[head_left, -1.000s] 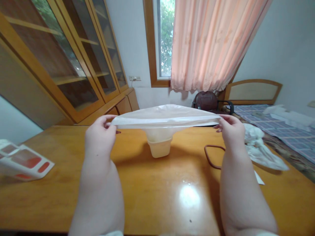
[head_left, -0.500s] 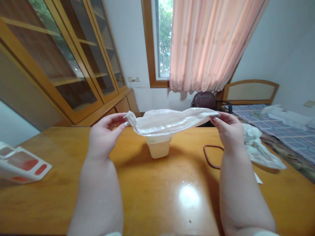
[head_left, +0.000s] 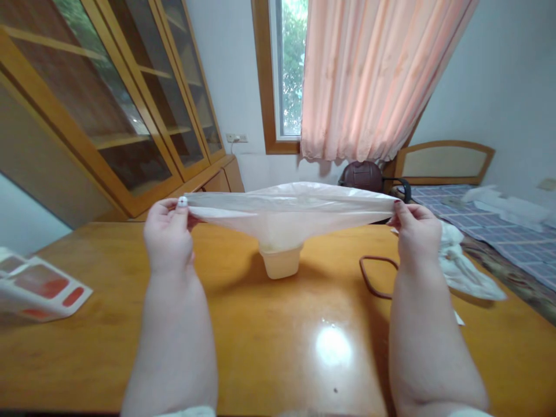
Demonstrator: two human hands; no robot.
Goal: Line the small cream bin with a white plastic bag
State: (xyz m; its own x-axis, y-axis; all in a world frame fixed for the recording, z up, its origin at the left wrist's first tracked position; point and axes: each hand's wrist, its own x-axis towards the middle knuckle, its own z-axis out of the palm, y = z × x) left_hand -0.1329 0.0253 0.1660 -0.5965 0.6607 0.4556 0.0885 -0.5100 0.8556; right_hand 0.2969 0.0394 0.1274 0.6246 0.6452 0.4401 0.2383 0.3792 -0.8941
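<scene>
A thin white plastic bag [head_left: 286, 211] is stretched wide between my two hands. My left hand [head_left: 170, 231] pinches one end of its rim, thumb on top. At the other end, my right hand [head_left: 414, 229] grips the rim between thumb and fingers. The bag's lower part narrows down into a small cream-coloured bin [head_left: 281, 263] standing upright on the table. How deep the bag reaches inside the bin is hidden. Just left of my right forearm lies a brown rounded ring [head_left: 367, 278], partly covered by that arm.
The wooden table [head_left: 269, 336] spans the foreground. A white openwork holder with orange patches [head_left: 43, 286] stands at the left. A crumpled white bag [head_left: 469, 269] lies on the right, by a small white scrap [head_left: 459, 318]. Behind are a chair [head_left: 361, 176] and a bed [head_left: 499, 214].
My hands have moved farther apart, pulling the bag's rim taut and wide. The bag's middle now hangs down to the bin, which stays in place.
</scene>
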